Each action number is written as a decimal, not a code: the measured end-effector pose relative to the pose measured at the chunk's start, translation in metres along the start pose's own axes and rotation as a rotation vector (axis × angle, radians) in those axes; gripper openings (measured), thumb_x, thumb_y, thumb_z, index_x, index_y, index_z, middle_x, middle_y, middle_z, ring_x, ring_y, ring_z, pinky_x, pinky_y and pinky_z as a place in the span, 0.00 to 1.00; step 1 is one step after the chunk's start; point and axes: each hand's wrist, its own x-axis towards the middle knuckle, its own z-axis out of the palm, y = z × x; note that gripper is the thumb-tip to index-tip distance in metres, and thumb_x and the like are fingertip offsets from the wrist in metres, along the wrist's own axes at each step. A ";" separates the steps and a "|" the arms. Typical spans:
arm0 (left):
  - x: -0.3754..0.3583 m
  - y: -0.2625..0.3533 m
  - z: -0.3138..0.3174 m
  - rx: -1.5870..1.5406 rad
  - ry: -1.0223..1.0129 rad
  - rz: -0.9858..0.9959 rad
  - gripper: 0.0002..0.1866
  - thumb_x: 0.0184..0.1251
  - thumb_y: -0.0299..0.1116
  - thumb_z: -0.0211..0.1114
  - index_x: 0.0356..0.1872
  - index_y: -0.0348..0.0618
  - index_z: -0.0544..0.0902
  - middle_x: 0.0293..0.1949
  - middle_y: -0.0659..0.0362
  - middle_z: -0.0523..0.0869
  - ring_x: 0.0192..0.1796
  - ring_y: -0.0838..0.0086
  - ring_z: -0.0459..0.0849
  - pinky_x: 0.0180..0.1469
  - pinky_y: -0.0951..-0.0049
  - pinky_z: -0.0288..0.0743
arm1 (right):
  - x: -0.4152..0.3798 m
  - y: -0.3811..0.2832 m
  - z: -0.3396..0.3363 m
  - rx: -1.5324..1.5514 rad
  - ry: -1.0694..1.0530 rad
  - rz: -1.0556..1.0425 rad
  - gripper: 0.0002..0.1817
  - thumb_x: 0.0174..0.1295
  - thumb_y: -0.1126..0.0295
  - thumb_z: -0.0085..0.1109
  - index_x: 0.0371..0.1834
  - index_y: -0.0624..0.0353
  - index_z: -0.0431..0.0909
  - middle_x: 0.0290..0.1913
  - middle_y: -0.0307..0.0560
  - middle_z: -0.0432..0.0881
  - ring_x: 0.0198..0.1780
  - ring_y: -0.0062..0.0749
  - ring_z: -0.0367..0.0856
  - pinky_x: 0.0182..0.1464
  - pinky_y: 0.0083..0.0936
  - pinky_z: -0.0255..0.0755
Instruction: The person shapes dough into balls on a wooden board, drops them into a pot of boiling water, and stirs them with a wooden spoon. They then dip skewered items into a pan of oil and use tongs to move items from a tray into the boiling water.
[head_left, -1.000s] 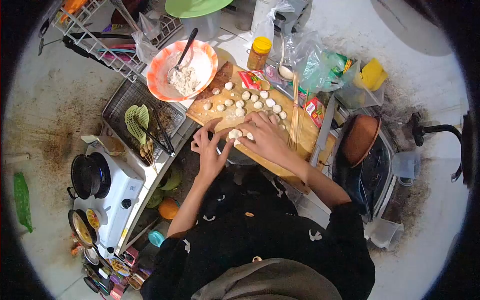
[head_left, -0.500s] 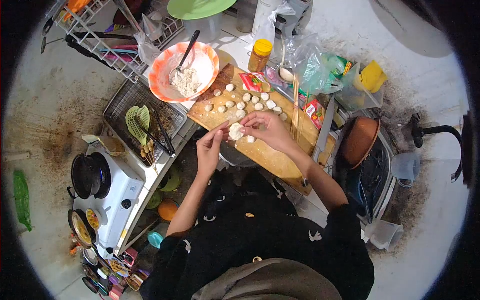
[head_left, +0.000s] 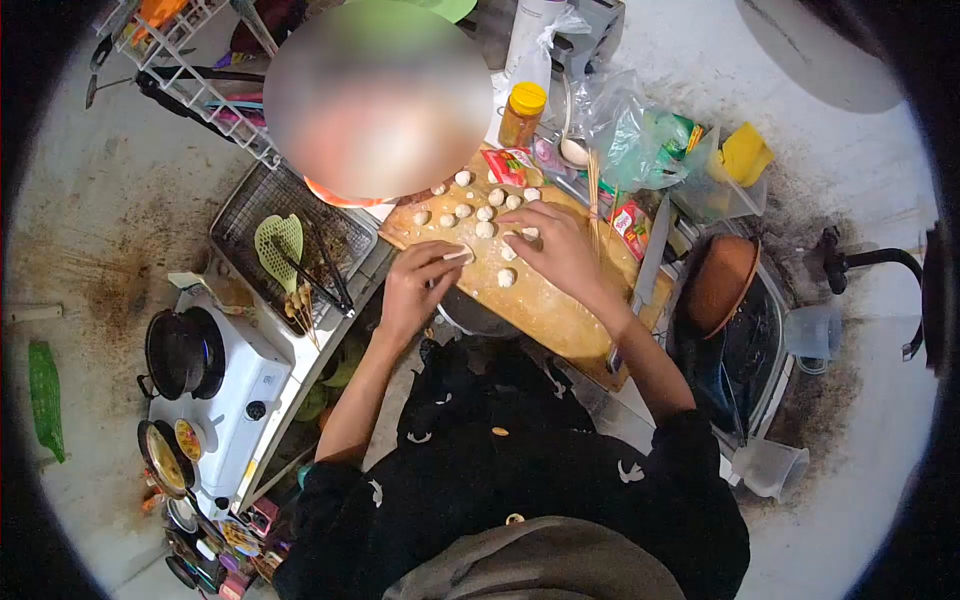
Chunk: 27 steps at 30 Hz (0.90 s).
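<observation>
My left hand (head_left: 418,285) pinches a small piece of white dough (head_left: 459,253) at the near left edge of the wooden cutting board (head_left: 560,315). My right hand (head_left: 560,250) reaches over the board's middle, its fingertips closed on a dough ball (head_left: 527,234). Several rolled dough balls (head_left: 470,205) lie in rows just beyond both hands. One more ball (head_left: 507,277) sits alone between my hands. A blurred patch hides the area beyond the board's left end.
A bundle of wooden skewers (head_left: 595,195) and a knife (head_left: 640,275) lie right of my right hand. A yellow-lidded jar (head_left: 522,110) and plastic bags (head_left: 640,130) stand behind. A wire rack holds a green spatula (head_left: 276,240). A stove with a pot (head_left: 185,350) is at left, a brown bowl (head_left: 720,280) at right.
The lump held between both hands has been split. My left hand kept a piece and dropped to the board's edge; my right hand moved forward onto the board with a ball.
</observation>
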 end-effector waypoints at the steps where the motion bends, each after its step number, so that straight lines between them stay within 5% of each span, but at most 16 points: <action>1: -0.001 -0.001 0.002 -0.012 -0.028 0.038 0.13 0.48 0.24 0.64 0.38 0.45 0.84 0.41 0.58 0.82 0.47 0.64 0.78 0.51 0.67 0.70 | 0.001 0.001 0.004 0.001 -0.014 -0.008 0.12 0.52 0.69 0.59 0.40 0.56 0.79 0.38 0.47 0.78 0.42 0.41 0.77 0.45 0.30 0.69; 6: -0.001 0.004 -0.007 0.035 0.036 0.001 0.16 0.49 0.25 0.63 0.43 0.43 0.81 0.45 0.56 0.79 0.49 0.63 0.76 0.52 0.66 0.67 | 0.021 -0.010 0.023 -0.195 -0.025 -0.071 0.12 0.51 0.69 0.58 0.39 0.56 0.79 0.37 0.45 0.78 0.42 0.41 0.76 0.45 0.31 0.69; 9: 0.014 -0.015 -0.008 0.132 0.177 -0.109 0.18 0.54 0.30 0.62 0.48 0.41 0.76 0.50 0.54 0.74 0.53 0.60 0.71 0.55 0.64 0.62 | 0.035 -0.010 0.044 -0.315 0.006 -0.281 0.12 0.50 0.67 0.59 0.39 0.55 0.79 0.39 0.42 0.77 0.45 0.36 0.73 0.47 0.30 0.67; 15: 0.016 -0.044 0.001 0.287 0.141 -0.153 0.14 0.56 0.36 0.61 0.43 0.44 0.78 0.46 0.56 0.75 0.52 0.62 0.70 0.56 0.59 0.56 | 0.050 -0.019 0.052 -0.499 -0.140 -0.266 0.10 0.49 0.63 0.58 0.32 0.54 0.80 0.41 0.39 0.73 0.52 0.29 0.68 0.49 0.32 0.62; 18: 0.013 -0.037 -0.015 0.098 0.212 -0.090 0.13 0.54 0.33 0.63 0.41 0.43 0.78 0.39 0.56 0.79 0.44 0.63 0.75 0.49 0.64 0.65 | 0.050 -0.026 0.044 -0.324 -0.054 -0.274 0.11 0.49 0.62 0.61 0.32 0.55 0.78 0.38 0.43 0.77 0.44 0.35 0.74 0.50 0.35 0.65; 22: -0.023 -0.020 -0.042 -0.173 0.300 -0.147 0.17 0.49 0.31 0.69 0.41 0.40 0.79 0.35 0.56 0.81 0.35 0.70 0.78 0.41 0.71 0.71 | 0.034 -0.063 0.035 0.182 -0.171 0.055 0.08 0.50 0.72 0.62 0.31 0.62 0.76 0.34 0.42 0.80 0.32 0.25 0.78 0.39 0.20 0.71; 27: -0.099 0.008 -0.072 -0.260 0.361 -0.335 0.18 0.49 0.32 0.69 0.43 0.42 0.81 0.36 0.57 0.81 0.36 0.73 0.78 0.40 0.73 0.72 | 0.026 -0.081 0.055 0.316 -0.554 0.057 0.11 0.54 0.71 0.60 0.39 0.63 0.79 0.33 0.43 0.82 0.37 0.20 0.78 0.42 0.18 0.71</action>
